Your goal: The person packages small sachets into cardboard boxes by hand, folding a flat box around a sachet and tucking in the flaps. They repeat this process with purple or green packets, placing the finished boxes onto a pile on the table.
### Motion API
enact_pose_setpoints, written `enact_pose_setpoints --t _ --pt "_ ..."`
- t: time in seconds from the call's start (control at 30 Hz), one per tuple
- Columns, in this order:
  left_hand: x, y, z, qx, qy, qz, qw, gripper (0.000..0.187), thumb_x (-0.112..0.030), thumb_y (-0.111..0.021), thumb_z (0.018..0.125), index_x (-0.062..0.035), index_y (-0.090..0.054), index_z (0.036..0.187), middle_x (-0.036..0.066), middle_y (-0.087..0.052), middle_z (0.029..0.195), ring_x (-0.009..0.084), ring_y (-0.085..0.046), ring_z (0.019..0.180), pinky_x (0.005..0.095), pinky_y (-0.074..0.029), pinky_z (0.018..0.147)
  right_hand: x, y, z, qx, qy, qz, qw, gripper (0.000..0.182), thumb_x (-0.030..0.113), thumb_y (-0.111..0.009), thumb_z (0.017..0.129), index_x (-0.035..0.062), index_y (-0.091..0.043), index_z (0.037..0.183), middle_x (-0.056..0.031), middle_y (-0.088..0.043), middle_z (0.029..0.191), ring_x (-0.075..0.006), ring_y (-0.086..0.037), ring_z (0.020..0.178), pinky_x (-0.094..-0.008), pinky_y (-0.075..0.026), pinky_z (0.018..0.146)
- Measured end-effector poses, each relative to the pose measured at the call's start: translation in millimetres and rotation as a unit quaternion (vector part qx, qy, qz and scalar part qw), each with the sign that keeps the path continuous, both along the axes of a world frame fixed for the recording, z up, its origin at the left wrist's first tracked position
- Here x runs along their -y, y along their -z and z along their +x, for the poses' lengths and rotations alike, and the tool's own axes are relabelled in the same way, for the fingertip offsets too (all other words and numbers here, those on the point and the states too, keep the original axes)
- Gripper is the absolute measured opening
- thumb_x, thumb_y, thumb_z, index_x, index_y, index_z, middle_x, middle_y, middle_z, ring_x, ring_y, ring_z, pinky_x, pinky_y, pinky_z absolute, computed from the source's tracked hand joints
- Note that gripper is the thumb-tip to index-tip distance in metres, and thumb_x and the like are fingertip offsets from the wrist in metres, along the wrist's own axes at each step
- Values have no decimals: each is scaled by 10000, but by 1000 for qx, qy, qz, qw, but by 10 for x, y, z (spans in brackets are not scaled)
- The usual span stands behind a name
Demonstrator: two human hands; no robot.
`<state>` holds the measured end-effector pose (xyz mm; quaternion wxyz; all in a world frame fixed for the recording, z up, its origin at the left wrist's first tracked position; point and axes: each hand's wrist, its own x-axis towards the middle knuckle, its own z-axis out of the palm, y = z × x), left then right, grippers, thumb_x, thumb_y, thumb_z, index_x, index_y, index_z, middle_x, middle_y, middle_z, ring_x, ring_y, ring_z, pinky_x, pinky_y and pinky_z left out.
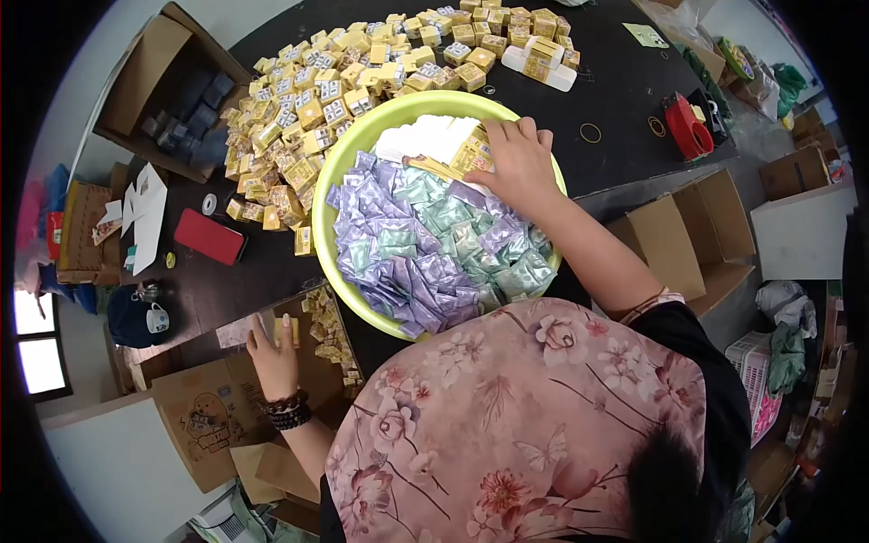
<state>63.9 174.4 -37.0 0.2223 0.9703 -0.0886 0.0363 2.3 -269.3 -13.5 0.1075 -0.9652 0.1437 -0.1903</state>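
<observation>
A yellow-green basin (324, 237) on the dark table holds purple packets (385, 231), green packets (444, 213) and, at its far side, flat white and yellow cards (434, 140). My right hand (523, 165) reaches over the basin's right rim, its fingers closed on the yellow cards (474, 154). At the lower left, my left hand (274, 357) is over an open cardboard box, with a small yellow box (288, 331) between thumb and fingers. More small yellow boxes (328, 326) lie in the cardboard box just right of that hand.
A big pile of small yellow boxes (312, 113) spreads behind the basin. On the left are a red case (210, 237), a tape roll (209, 204) and a mug (157, 318). A red container (688, 128) stands at the right; an open carton (688, 240) is below the table edge.
</observation>
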Motion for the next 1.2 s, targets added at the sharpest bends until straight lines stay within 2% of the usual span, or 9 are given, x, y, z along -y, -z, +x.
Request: enact_pose_setpoints --t 0.03,0.13,0.3,0.47,0.57,0.67,0.77,1.0,1.2 --pt "56 -5 -53 91 -35 152 984 533 -262 -552 968 15 -387 1392 193 -528 1261 276 -551 1101 355 -453 918 -3 45 29 21 8 -9 1000 651 405 -780 681 28 -564 1166 -99 -612 1022 -279 -482 1018 -420 -330 819" --pt "796 38 -339 -131 20 -251 959 555 -245 -538 974 61 -347 1395 252 -460 1316 351 -485 1194 394 -384 1002 0 100 84 63 16 -14 998 575 350 -783 691 22 -586 1119 -83 -603 990 -271 -483 1012 -422 -334 826" --pt "1325 252 -192 4 73 -196 978 508 -97 -470 966 73 -294 1412 294 -488 1285 408 -501 1171 409 -396 980 194 171 128 132 -7 28 991 402 269 -725 804 25 -625 1108 -81 -620 931 -215 -565 879 -374 -417 783" --pt "1356 190 240 39 119 -105 987 475 -96 -516 941 60 -384 1370 278 -555 1164 411 -553 1056 430 -439 913 82 -136 -53 186 -39 500 845 206 128 -644 902 -24 -645 1042 -40 -658 805 -72 -587 679 -247 -490 561" --pt "1641 -408 45 285 162 51 943 414 -132 -534 951 30 -477 1327 267 -562 1190 384 -566 1051 436 -447 909 -206 -325 -235 165 -65 678 714 210 136 -636 913 -32 -644 1039 -46 -659 836 -76 -606 691 -219 -530 541" --pt "2088 -598 -226 -116 218 -464 851 372 -60 -533 963 33 -490 1321 162 -635 1138 170 -615 976 289 -492 838 -380 -335 -243 133 -90 716 680 195 122 -623 921 -32 -646 1037 -53 -659 896 -98 -631 766 -246 -569 580" --pt "2228 -609 -161 -234 178 -567 769 400 -21 -540 953 70 -460 1334 112 -639 1129 99 -601 964 207 -480 830 -406 -397 -234 95 -106 757 638 182 95 -626 915 -26 -638 1050 -57 -655 942 -114 -638 833 -270 -581 623" --pt "2251 -619 -175 -304 261 -502 767 604 -113 -527 981 42 -213 1473 125 -506 1315 136 -499 1152 264 -418 963 -391 -253 -239 37 -209 774 596 346 32 -687 857 -5 -542 1169 -78 -619 1095 -155 -603 1041 -286 -537 847" --pt "2270 -696 -203 -291 250 -495 780 592 -30 -587 928 37 -296 1438 141 -511 1310 173 -512 1175 293 -468 946 -474 -144 -235 111 -235 723 640 401 -8 -696 833 15 -503 1184 -72 -555 1168 -179 -593 1082 -296 -523 895"
